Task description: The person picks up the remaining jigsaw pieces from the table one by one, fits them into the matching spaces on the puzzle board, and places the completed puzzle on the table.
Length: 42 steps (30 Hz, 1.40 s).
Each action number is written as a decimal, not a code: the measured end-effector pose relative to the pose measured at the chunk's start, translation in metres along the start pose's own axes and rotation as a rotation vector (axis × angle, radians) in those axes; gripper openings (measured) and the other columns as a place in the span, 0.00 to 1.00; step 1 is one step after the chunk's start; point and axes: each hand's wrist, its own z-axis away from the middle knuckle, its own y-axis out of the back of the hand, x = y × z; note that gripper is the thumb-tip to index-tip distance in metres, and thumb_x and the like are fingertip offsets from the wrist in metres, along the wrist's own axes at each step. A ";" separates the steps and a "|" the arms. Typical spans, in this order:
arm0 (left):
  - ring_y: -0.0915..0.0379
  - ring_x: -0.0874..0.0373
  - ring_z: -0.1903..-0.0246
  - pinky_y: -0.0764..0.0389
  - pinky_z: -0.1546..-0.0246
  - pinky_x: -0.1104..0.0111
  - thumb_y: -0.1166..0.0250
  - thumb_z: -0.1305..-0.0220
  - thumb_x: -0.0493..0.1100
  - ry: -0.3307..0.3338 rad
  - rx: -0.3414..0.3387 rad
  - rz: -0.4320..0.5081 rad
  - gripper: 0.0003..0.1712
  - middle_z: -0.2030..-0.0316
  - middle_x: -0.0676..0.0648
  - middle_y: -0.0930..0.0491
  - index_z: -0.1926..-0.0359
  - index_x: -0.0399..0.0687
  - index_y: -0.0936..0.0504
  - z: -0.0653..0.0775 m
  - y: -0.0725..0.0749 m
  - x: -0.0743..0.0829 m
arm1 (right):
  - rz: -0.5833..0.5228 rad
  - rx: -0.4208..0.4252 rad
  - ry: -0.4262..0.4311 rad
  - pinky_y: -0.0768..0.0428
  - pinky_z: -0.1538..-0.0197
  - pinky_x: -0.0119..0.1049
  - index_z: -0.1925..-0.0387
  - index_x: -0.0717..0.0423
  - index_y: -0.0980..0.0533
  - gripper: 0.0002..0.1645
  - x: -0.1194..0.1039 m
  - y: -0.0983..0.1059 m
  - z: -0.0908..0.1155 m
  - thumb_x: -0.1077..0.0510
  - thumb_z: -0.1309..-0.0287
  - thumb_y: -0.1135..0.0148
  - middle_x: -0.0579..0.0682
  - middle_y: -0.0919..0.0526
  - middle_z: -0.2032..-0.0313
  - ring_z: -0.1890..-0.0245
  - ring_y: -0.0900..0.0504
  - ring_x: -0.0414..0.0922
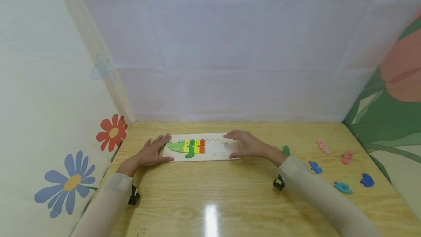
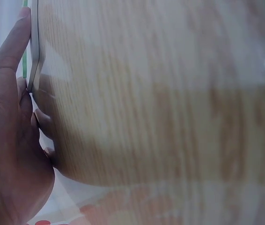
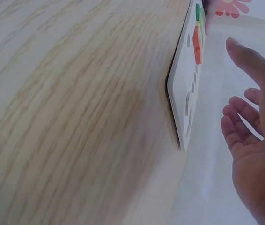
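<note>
A white puzzle board (image 1: 189, 159) lies on the table with a crocodile puzzle partly set in it. A green crocodile head (image 1: 176, 146) is at its left, followed by yellow, green, yellow and orange body pieces (image 1: 202, 146). The bare recess with a wavy edge shows to the right. My left hand (image 1: 152, 153) rests at the board's left end, fingers spread at the far corner and thumb at the near edge. My right hand (image 1: 247, 144) is over the right end, thumb and fingers apart with nothing between them; in the right wrist view the hand (image 3: 259, 122) stands apart from the board.
Loose pieces lie on the table at right: a green one (image 1: 286, 150) beside my right forearm, two pink ones (image 1: 323, 146), a blue one (image 1: 315, 167), a teal one (image 1: 343, 187) and a dark blue rounded one (image 1: 367, 180). Fabric walls stand at the back and both sides.
</note>
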 end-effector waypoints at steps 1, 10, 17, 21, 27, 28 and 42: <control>0.59 0.31 0.18 0.65 0.25 0.28 0.28 0.34 0.65 0.001 -0.001 -0.001 0.59 0.17 0.35 0.49 0.17 0.39 0.45 0.000 0.000 0.000 | -0.004 -0.001 0.000 0.26 0.29 0.58 0.29 0.64 0.26 0.47 0.000 0.001 0.002 0.47 0.44 0.18 0.60 0.21 0.32 0.30 0.24 0.59; 0.60 0.31 0.18 0.66 0.25 0.29 0.28 0.35 0.66 0.017 -0.007 0.000 0.60 0.17 0.35 0.49 0.17 0.39 0.45 0.001 0.002 0.002 | -0.006 0.027 0.016 0.26 0.30 0.60 0.29 0.64 0.26 0.48 0.006 0.012 0.016 0.48 0.45 0.17 0.62 0.21 0.33 0.31 0.24 0.61; 0.60 0.31 0.18 0.65 0.25 0.29 0.28 0.35 0.65 0.009 -0.002 0.004 0.59 0.17 0.35 0.49 0.17 0.39 0.45 0.001 0.001 0.001 | -0.003 0.047 0.004 0.25 0.30 0.60 0.30 0.64 0.25 0.47 0.004 0.021 0.028 0.52 0.48 0.15 0.63 0.20 0.34 0.32 0.23 0.62; 0.60 0.31 0.18 0.65 0.25 0.29 0.28 0.35 0.65 0.005 0.000 0.008 0.60 0.17 0.35 0.49 0.17 0.39 0.45 0.000 0.001 0.001 | -0.010 0.048 -0.002 0.24 0.31 0.60 0.30 0.65 0.25 0.47 0.007 0.026 0.035 0.51 0.47 0.16 0.62 0.21 0.33 0.32 0.23 0.62; 0.60 0.31 0.18 0.66 0.25 0.29 0.28 0.35 0.65 0.008 0.000 0.008 0.60 0.17 0.35 0.49 0.17 0.39 0.45 0.000 0.001 0.001 | -0.004 0.043 -0.042 0.25 0.31 0.62 0.28 0.62 0.26 0.48 0.014 0.035 0.047 0.49 0.46 0.17 0.63 0.22 0.32 0.31 0.24 0.63; 0.60 0.31 0.18 0.66 0.25 0.29 0.28 0.35 0.65 0.008 -0.001 0.007 0.59 0.17 0.35 0.49 0.17 0.40 0.45 0.000 0.000 0.000 | -0.003 0.047 -0.045 0.25 0.31 0.61 0.28 0.62 0.26 0.48 0.015 0.036 0.049 0.50 0.46 0.17 0.63 0.22 0.32 0.31 0.24 0.63; 0.60 0.32 0.18 0.65 0.25 0.29 0.28 0.35 0.66 0.006 0.001 -0.003 0.59 0.17 0.35 0.49 0.16 0.40 0.45 -0.002 -0.002 -0.003 | 0.063 0.104 0.009 0.22 0.36 0.63 0.31 0.67 0.25 0.47 0.028 0.058 0.074 0.55 0.51 0.14 0.64 0.20 0.35 0.35 0.21 0.64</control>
